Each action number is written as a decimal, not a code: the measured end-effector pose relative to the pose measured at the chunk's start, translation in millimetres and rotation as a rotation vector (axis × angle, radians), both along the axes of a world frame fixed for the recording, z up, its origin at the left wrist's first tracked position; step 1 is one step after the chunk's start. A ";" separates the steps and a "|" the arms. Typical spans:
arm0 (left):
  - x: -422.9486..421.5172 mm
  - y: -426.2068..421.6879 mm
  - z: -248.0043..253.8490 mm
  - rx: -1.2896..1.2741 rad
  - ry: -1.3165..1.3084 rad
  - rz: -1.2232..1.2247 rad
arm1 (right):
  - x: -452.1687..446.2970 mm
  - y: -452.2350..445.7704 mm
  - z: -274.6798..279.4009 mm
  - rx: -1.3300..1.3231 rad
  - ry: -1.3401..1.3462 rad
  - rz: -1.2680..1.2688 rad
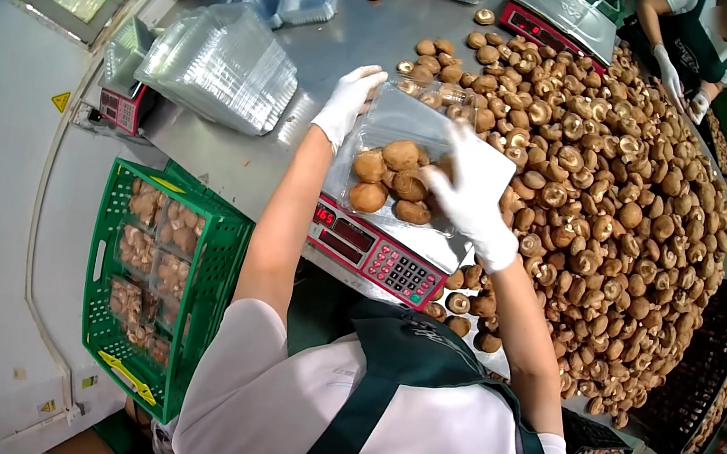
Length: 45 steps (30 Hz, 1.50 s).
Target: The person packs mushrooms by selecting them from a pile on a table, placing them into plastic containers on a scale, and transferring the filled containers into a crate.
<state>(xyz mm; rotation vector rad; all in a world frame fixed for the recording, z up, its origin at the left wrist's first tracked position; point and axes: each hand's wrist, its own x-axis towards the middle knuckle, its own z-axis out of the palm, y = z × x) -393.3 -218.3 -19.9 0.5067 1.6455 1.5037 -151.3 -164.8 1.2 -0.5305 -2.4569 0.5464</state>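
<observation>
A clear plastic clamshell container (pixel 363 145) rests on a red-edged digital scale (pixel 378 254), its lid side tilted away from me. Several brown shiitake mushrooms (pixel 402 154) lie in its near part. My left hand (pixel 346 107), white-gloved, is at the container's far left edge with its fingers closed on the rim. Over the right side of the container is my right hand (pixel 477 193), also gloved and somewhat blurred. Its thumb and fingers are spread apart, the thumb side close to the mushrooms. Red digits glow at the left of the scale's display.
A large heap of mushrooms (pixel 616 212) covers the table to the right. Stacked clear containers (pixel 222 64) stand at the left. Below them, a green crate (pixel 111 252) holds packed mushrooms. A second scale (pixel 555 33) is at the back, near another gloved person (pixel 691 51).
</observation>
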 end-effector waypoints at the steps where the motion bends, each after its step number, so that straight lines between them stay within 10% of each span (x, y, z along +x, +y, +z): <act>1: 1.2 -0.8 3.3 0.026 -0.071 0.039 | -2.9 -3.3 -5.1 0.053 -0.139 -0.008; 7: 15.8 -33.7 45.5 0.362 -0.026 0.047 | 29.0 10.6 -1.5 -0.514 0.303 -0.163; 10: 6.7 -84.5 30.5 0.431 0.066 -0.338 | 56.1 20.5 -2.6 -0.880 0.511 -0.284; 14: 71.3 -132.9 24.5 0.046 1.041 -0.220 | 82.4 -1.1 5.4 -1.119 0.147 -0.208; 16: 88.6 -144.8 2.5 0.094 0.297 0.024 | 81.8 -17.0 3.2 -1.122 -0.062 -0.133; 18: 93.2 -156.6 -3.5 -0.214 0.150 0.022 | 76.6 -25.9 -17.8 -1.306 -0.070 -0.105; 23: 96.3 -160.4 -7.1 -0.071 -0.059 0.010 | 65.4 -29.1 -8.6 -1.549 0.168 -0.117; 45: 110.8 -158.2 -18.4 0.164 0.074 -0.055 | 90.2 -61.3 33.6 -0.779 0.066 -0.145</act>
